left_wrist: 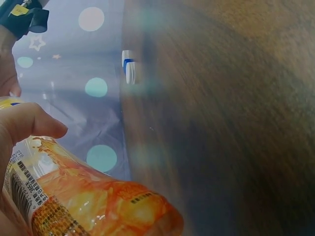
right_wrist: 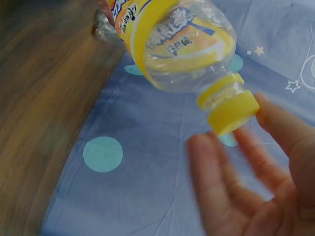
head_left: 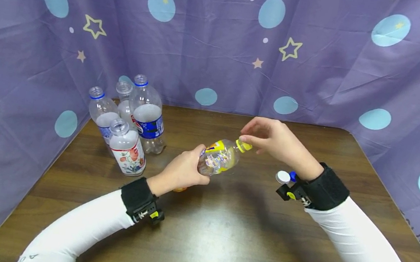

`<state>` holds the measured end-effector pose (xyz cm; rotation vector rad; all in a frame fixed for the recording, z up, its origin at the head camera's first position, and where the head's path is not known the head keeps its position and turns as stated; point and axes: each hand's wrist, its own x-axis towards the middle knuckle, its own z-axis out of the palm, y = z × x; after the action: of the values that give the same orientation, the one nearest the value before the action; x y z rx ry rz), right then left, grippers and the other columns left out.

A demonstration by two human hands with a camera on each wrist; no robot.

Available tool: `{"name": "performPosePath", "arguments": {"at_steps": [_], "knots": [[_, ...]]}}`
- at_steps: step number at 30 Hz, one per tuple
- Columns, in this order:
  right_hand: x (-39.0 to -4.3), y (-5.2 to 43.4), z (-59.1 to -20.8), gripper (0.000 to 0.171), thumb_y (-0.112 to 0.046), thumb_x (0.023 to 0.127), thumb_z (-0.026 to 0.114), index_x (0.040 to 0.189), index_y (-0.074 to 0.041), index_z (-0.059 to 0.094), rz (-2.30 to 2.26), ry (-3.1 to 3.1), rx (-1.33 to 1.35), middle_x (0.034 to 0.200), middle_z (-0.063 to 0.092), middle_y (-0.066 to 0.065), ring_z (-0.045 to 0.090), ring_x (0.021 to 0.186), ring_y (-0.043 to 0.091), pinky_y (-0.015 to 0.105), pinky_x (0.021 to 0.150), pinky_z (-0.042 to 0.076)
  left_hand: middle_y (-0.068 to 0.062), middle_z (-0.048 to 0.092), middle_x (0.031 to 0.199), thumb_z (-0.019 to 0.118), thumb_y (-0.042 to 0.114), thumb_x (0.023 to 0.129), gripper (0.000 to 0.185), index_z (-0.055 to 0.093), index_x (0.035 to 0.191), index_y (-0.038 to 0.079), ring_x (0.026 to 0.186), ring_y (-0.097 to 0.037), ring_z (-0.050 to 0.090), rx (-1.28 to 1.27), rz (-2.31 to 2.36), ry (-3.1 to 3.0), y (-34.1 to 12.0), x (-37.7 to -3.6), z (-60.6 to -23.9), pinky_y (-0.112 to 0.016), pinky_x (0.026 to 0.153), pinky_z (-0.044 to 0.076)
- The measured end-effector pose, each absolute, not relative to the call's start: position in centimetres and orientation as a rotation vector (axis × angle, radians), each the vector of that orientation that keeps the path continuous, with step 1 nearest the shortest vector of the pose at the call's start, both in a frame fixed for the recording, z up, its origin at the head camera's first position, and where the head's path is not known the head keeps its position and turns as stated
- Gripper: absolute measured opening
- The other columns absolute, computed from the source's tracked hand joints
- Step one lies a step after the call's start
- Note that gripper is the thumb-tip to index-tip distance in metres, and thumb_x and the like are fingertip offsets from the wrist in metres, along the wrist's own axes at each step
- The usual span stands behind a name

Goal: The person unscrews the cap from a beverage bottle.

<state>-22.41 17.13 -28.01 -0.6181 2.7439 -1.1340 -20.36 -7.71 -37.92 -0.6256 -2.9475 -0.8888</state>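
My left hand [head_left: 186,167] grips a clear plastic bottle [head_left: 224,155] with a yellow and orange label, tilted with its neck toward the right. Its orange lower label fills the bottom of the left wrist view. At the neck's end sits a yellow cap [right_wrist: 234,113]; clear neck shows between it and a yellow ring [right_wrist: 220,91]. My right hand [head_left: 272,138] is at this cap, thumb tip against its side. In the right wrist view the other fingers [right_wrist: 209,172] are spread apart, slightly blurred, below the cap.
Several uncapped clear bottles stand at the table's left, including a flower-labelled one [head_left: 128,151] and a blue-labelled one [head_left: 150,119]. Loose caps, a white one [head_left: 283,177] and a blue one [head_left: 293,175], lie by my right wrist. A purple curtain [head_left: 210,61] hangs behind the wooden table [head_left: 213,232].
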Motion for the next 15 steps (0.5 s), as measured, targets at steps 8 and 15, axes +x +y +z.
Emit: {"name": "performPosePath", "arguments": {"at_steps": [8, 15], "knots": [[-22.52, 17.37, -28.0, 0.045, -0.053, 0.087, 0.064, 0.089, -0.008, 0.064, -0.968, 2.723, -0.466, 0.073, 0.065, 0.005, 0.06, 0.058, 0.017, 0.03, 0.057, 0.052, -0.002, 0.065, 0.089, 0.081, 0.028, 0.063, 0.063, 0.048, 0.116, 0.014, 0.076, -0.016, 0.061, -0.617, -0.871, -2.948, -7.75, -20.41, -38.0, -0.034, 0.068, 0.051], [-22.61, 17.31, -28.21, 0.041, -0.049, 0.088, 0.066, 0.086, -0.008, 0.064, -0.996, 2.721, -0.471, 0.069, 0.064, 0.002, 0.06, 0.057, 0.016, 0.03, 0.056, 0.054, -0.002, 0.064, 0.09, 0.082, 0.027, 0.064, 0.062, 0.048, 0.115, 0.014, 0.076, -0.017, 0.061, -0.625, -0.881, -2.944, -7.75, -20.41, -38.14, -0.034, 0.069, 0.05]]}}
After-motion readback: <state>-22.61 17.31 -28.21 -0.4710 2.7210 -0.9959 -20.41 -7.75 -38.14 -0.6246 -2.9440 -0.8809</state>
